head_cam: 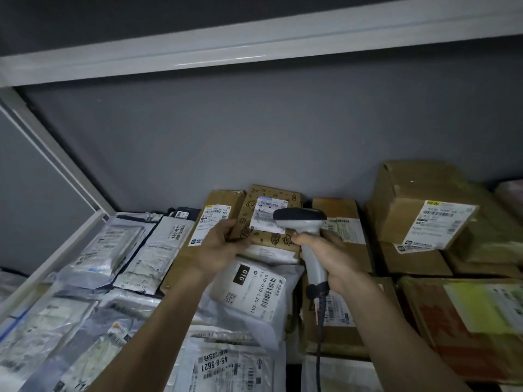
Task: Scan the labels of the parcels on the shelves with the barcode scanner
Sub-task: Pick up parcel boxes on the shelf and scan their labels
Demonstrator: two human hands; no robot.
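My right hand (329, 260) grips the handle of a grey barcode scanner (304, 222), whose dark head points left at a white label (267, 216). That label sits on a small brown patterned box (270, 239) at the back middle of the shelf. My left hand (219, 246) holds the box's lower left corner and tilts it up. The scanner's black cable (319, 329) hangs down along my right forearm. A white mailer bag marked 010 (254, 290) lies just in front of the box.
Grey and white plastic mailers (93, 278) cover the left of the shelf. Stacked cardboard boxes (418, 210) fill the right side. A white shelf board (254, 43) runs overhead, a white frame post (51, 154) slants at the left, and a grey wall stands behind.
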